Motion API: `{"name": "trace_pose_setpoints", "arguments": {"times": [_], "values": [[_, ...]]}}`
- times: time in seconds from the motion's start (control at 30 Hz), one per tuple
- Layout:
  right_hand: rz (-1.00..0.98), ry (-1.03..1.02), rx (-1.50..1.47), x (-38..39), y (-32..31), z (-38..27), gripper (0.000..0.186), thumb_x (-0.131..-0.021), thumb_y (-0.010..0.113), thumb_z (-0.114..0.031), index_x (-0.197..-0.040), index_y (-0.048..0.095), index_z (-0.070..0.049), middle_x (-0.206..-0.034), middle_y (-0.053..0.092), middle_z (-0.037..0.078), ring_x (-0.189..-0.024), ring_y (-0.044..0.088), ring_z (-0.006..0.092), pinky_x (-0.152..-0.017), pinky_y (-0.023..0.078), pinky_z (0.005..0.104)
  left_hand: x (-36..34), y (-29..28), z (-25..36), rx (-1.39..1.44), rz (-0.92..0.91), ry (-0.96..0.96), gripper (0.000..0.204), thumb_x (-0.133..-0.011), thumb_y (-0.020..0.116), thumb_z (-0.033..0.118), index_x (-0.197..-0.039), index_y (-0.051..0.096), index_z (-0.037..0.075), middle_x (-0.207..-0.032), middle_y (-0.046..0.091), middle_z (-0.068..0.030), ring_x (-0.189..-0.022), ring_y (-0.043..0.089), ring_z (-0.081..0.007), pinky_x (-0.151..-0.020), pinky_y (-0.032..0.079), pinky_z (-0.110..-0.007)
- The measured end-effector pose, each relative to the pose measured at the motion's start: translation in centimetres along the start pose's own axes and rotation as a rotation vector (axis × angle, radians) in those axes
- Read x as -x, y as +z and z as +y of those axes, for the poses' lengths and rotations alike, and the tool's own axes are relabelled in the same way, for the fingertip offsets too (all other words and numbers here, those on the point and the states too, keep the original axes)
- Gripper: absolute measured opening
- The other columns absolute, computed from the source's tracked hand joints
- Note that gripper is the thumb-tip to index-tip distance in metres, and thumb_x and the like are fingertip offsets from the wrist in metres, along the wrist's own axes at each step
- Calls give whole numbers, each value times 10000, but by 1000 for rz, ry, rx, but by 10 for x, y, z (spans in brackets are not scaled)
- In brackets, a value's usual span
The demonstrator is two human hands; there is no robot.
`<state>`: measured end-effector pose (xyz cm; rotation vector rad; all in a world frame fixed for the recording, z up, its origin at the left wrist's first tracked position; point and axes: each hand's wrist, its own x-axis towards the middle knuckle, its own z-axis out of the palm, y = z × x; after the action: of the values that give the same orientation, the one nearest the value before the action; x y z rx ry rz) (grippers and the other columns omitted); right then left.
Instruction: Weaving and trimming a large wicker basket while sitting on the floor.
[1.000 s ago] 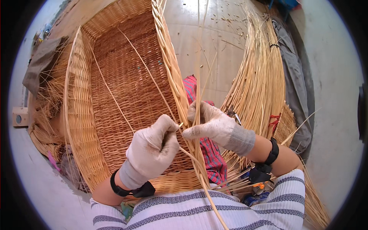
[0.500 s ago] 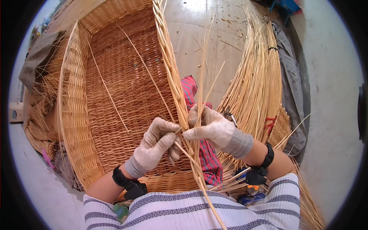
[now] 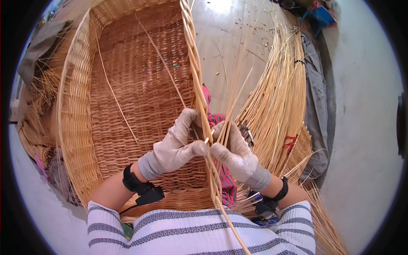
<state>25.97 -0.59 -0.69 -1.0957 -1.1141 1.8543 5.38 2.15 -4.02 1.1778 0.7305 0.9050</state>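
A large rectangular wicker basket (image 3: 136, 85) lies before me, its woven bottom browner than its pale walls. Its braided rim (image 3: 193, 59) runs down the right side toward my striped top. At the rim, my left hand (image 3: 176, 142), in a whitish work glove, is closed, thumb on the braid and fingers partly hidden on the basket's inner side. Just across, my gloved right hand (image 3: 236, 153) pinches several long wicker rods (image 3: 229, 112) that stand up past its fingers. A short pale piece of rod crosses the braid between both hands. Both thumbs nearly touch.
A large bundle of wicker rods (image 3: 276, 85) spreads on the floor at right, beside grey cloth (image 3: 315, 97). Red checked cloth (image 3: 228, 187) lies under the rim. Two loose rods rest inside the basket. A blue stool (image 3: 321, 16) stands far right; more rods lie at left.
My left hand has come up and right against the rim, its thumb now on the braid. My right hand has moved slightly down. The basket sits a little differently in view.
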Motion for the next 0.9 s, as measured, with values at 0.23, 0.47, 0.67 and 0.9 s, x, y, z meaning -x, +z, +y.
{"name": "trace_pose_setpoints", "arguments": {"times": [0.23, 0.47, 0.67, 0.9], "values": [[135, -226, 86, 2, 16, 16, 309, -1049, 603, -158, -1303, 454, -64, -1101, 524, 5, -1028, 503, 88, -940, 439, 262, 3, 13, 14, 7, 42, -67, 508, -1027, 660, 309, -1357, 444, -11, -1156, 563, -70, -1072, 532, -130, -961, 471, -316], [-259, -162, 830, 45, -34, -4, 375, -952, 701, -384, -1099, 640, -45, -1026, 674, 136, -935, 663, 280, -877, 510, 380, -3, 0, 30, 109, 44, -232, 404, -978, 725, 204, -1278, 554, -4, -1042, 616, -42, -971, 591, -110, -879, 526, -294], [-140, -297, 1040, 90, 9, 6, 510, -768, 831, -444, -942, 636, -6, -819, 600, 153, -789, 628, 349, -714, 496, 450, 4, 7, 35, 145, 39, -307, 409, -939, 726, 156, -1269, 549, -10, -1059, 603, -41, -981, 596, -123, -899, 526, -298], [-154, -323, 1041, 84, 23, 14, 434, -752, 855, -362, -879, 614, -24, -741, 517, 124, -686, 558, 341, -631, 444, 452, 7, 17, 18, 96, 137, -193, 403, -901, 695, 151, -1234, 550, -23, -995, 591, -49, -920, 587, -113, -841, 528, -286]]}}
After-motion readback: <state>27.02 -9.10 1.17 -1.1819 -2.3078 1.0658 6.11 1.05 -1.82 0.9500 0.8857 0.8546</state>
